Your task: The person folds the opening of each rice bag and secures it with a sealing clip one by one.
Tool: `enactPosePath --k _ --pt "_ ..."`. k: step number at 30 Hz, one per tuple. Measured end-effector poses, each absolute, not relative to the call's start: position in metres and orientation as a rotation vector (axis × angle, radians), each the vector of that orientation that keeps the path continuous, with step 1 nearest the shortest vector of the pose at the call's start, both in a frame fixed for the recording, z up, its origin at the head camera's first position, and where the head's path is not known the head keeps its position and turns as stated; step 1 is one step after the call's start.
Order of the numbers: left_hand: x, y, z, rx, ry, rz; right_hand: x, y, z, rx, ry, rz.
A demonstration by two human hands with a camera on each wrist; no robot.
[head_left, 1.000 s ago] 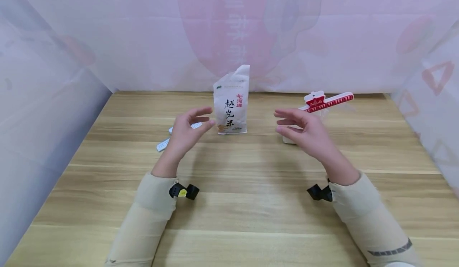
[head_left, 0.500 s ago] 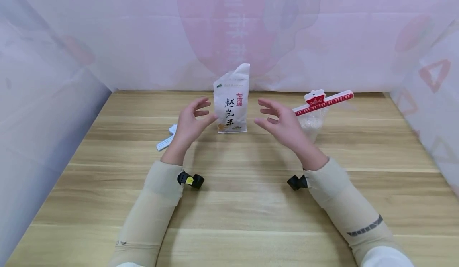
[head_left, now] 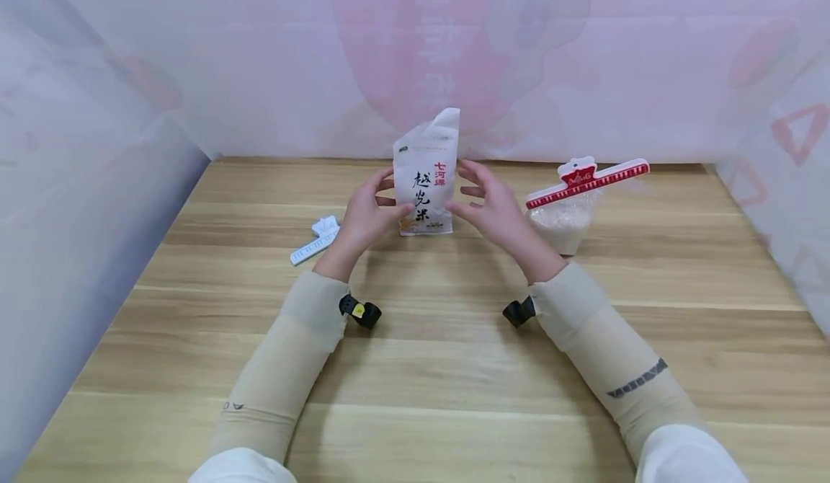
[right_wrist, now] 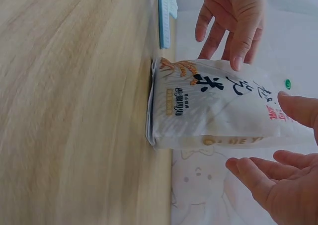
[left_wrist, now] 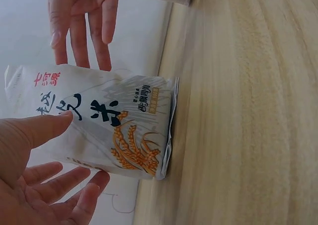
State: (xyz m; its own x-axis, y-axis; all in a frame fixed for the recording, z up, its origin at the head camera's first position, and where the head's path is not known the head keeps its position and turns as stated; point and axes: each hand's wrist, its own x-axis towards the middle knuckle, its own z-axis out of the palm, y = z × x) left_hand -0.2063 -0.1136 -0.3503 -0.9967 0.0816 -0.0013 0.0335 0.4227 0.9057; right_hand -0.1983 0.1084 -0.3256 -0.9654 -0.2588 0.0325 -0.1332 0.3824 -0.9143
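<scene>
A white paper rice bag [head_left: 421, 169] with black and red lettering stands upright on the wooden table, its top edge cut at a slant. My left hand [head_left: 366, 213] is at its left side, thumb in front and fingers spread along the edge; whether it touches the bag I cannot tell. On the opposite side is my right hand [head_left: 496, 213], thumb forward and fingers partly extended. In the right wrist view, its fingers [right_wrist: 258, 178] are apart from the bag's side. The left wrist view shows the bag's printed rice ears [left_wrist: 131, 153] near its base.
A light blue sealing clip [head_left: 315, 241] lies on the table left of the bag. To the right stands a clear bag of rice [head_left: 564, 227], closed with a red and white clip [head_left: 586, 182]. Printed cloth walls [head_left: 272, 94] surround the table [head_left: 415, 375].
Both hands have moved forward and closer together, from apart to either side of the rice bag. The right hand travelled further, uncovering the clear rice bag. The rice bag stays standing.
</scene>
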Motion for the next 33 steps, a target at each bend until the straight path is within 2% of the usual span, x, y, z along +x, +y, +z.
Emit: enactPosePath --k 9,22,33 --pt "-0.21 -0.116 -0.348 0.108 2.64 1.565 -0.214 0.099 -0.334 -0.321 2.447 -1.653" --pt "-0.215 -0.126 -0.353 0.201 2.621 1.445 -0.222 0.098 -0.346 -0.311 2.425 -1.579" --pt "-0.216 -0.125 -0.354 0.162 2.642 1.388 -0.224 0.102 -0.347 -0.254 2.477 -1.51"
